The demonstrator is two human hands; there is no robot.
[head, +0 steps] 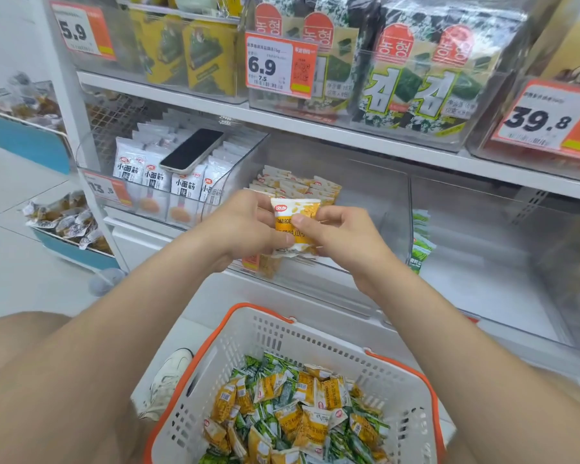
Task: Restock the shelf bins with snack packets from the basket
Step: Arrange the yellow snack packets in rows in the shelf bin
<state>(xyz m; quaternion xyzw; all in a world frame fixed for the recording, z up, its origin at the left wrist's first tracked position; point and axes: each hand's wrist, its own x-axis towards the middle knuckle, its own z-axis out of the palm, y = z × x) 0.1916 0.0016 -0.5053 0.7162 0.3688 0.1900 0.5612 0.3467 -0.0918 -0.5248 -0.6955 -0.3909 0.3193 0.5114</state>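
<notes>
Both hands up in front of the middle shelf, holding one yellow packet (295, 226) between them. Left hand (245, 229) grips its left edge, fingers curled over the front. Right hand (339, 239) pinches the right side, thumb on the face of the packet. Packet is upright, label facing out, just in front of the clear bin (365, 202) that already holds a row of matching yellow packets (298, 185) at its back left. Rest of that bin's floor shows bare.

Next bin to the right has a few green packets (421, 242) stacked against its left wall. Bin to the left is full of white packets (168, 182), with a dark phone (191, 150) lying tilted on top of them.

Below the hands, a white basket (315, 346) with orange handles sits low, holding a loose mix of yellow and green packets. A white shoe (168, 380) shows beside its left edge. Upper shelf carries seaweed packs (416, 72) and orange price tags (280, 65).
</notes>
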